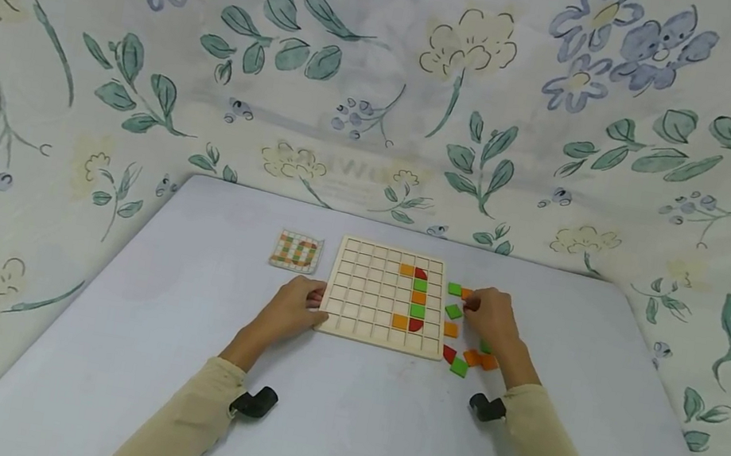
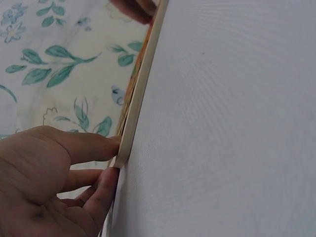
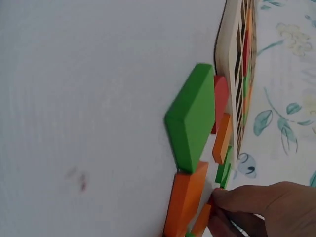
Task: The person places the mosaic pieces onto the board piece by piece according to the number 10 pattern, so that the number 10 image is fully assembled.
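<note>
A wooden grid board (image 1: 363, 286) lies flat on the table. Red, orange and green tiles sit in its right-hand columns. My left hand (image 1: 286, 310) holds the board's left edge, its thumb on the near corner in the left wrist view. Just beyond the right edge, my right hand (image 1: 497, 319) has its thumb and fingers together among loose tiles. The right wrist view shows a bit of a red tile (image 3: 212, 199) pinched there, mostly hidden by the fingers. Close to that camera stand out a green tile (image 3: 193, 118) and an orange tile (image 3: 185, 197).
Left of the board is a small pattern card (image 1: 296, 251) with coloured squares. Several loose tiles, among them a green tile (image 1: 459, 367) and a red tile (image 1: 449, 353), lie along the board's right side. Flowered cloth (image 1: 386, 102) hangs behind the white table (image 1: 347, 427).
</note>
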Demonstrator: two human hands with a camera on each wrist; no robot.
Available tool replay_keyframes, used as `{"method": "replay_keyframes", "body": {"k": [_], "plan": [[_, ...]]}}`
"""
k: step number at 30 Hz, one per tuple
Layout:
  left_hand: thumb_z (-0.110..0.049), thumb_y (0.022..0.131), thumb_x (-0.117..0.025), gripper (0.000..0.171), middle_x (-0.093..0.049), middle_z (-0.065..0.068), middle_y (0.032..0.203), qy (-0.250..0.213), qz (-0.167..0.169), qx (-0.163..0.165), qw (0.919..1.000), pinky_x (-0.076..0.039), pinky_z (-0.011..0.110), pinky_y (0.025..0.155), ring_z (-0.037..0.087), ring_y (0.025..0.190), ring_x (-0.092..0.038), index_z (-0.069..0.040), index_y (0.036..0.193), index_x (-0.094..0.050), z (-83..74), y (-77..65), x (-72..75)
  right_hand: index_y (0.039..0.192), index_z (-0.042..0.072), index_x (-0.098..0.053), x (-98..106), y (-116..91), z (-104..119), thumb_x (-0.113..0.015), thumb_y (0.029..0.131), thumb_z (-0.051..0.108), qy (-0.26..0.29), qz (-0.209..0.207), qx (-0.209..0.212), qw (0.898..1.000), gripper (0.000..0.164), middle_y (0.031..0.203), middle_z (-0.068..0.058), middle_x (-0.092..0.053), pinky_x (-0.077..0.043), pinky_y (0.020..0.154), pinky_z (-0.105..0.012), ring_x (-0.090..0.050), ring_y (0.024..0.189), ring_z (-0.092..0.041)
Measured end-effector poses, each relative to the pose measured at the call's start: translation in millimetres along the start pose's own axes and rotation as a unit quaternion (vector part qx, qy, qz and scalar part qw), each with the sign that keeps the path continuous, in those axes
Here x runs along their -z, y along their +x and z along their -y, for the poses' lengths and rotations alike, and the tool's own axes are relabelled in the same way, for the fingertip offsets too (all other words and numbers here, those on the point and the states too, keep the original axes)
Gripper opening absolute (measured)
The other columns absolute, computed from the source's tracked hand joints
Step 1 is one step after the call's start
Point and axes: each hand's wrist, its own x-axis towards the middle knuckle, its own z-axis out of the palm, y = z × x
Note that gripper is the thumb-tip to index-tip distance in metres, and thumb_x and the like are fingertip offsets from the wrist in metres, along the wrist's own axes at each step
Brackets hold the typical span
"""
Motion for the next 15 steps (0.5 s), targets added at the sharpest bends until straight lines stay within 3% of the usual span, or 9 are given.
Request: {"method": "replay_keyframes", "body": {"k": [7, 15], "plan": [[-0.004, 0.083, -0.073, 0.057, -0.054, 0.017, 0.113, 0.003, -0.002, 0.004, 1.0, -0.053, 0.032, 0.091, 0.026, 0.105, -0.06, 0.011, 0.134, -0.051, -2.5, 0.0, -0.1, 0.116, -0.004, -0.068, 2.8, -0.7, -6.3, -0.064, 0.083, -0.004, 0.007, 0.016, 0.015, 1.0, 0.033, 0.108, -0.017, -0.068, -0.053, 0.091, -0.044, -0.059, 0.098, -0.03], [-0.001, 0.084, -0.073, 0.056, -0.053, 0.017, 0.113, 0.002, -0.002, 0.0, 1.0, -0.053, 0.032, 0.092, 0.027, 0.106, -0.06, 0.012, 0.133, -0.05, -4.8, -1.0, -0.4, 0.113, -0.002, -0.071, -0.7, 0.6, -14.8, -0.068, 0.085, 0.003, 0.018, 0.01, 0.021, 1.0, 0.028, 0.103, -0.015, -0.069, -0.056, 0.086, -0.041, -0.059, 0.089, -0.028]]}}
